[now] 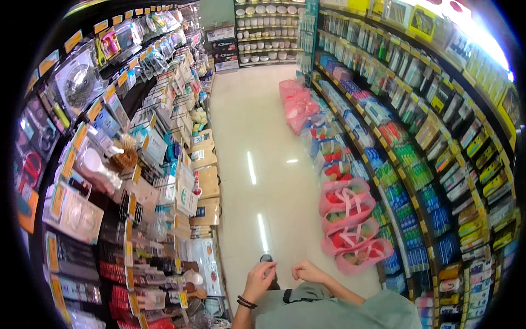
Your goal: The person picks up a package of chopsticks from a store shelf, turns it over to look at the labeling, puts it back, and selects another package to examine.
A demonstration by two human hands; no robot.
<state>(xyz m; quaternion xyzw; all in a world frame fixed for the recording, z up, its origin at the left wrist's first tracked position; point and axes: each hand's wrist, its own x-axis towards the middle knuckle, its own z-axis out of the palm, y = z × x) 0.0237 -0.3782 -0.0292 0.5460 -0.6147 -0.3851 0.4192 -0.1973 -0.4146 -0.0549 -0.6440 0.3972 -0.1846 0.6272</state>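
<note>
My left hand [259,281] is raised in front of my body at the lower middle, a dark beaded bracelet on its wrist. Its fingers are bent and pressed together at the tips. To its right, a short gap away, my right hand [308,271] is curled closed with the knuckles forward. Anything in either hand is hidden or too small to make out. Both hands are in the air above the aisle floor, touching no shelf. Nearest to the right hand stand pink see-through bags [359,256] with white handles and red and green contents.
A pale glossy floor [235,137] runs between packed shelves. Kitchen tools and cutting boards [207,181] hang on the left; boxed and carded goods [408,181] fill the right shelves. More pink bags [298,104] line the right side. Bowls [268,33] and stacked boxes [224,49] stand at the far end.
</note>
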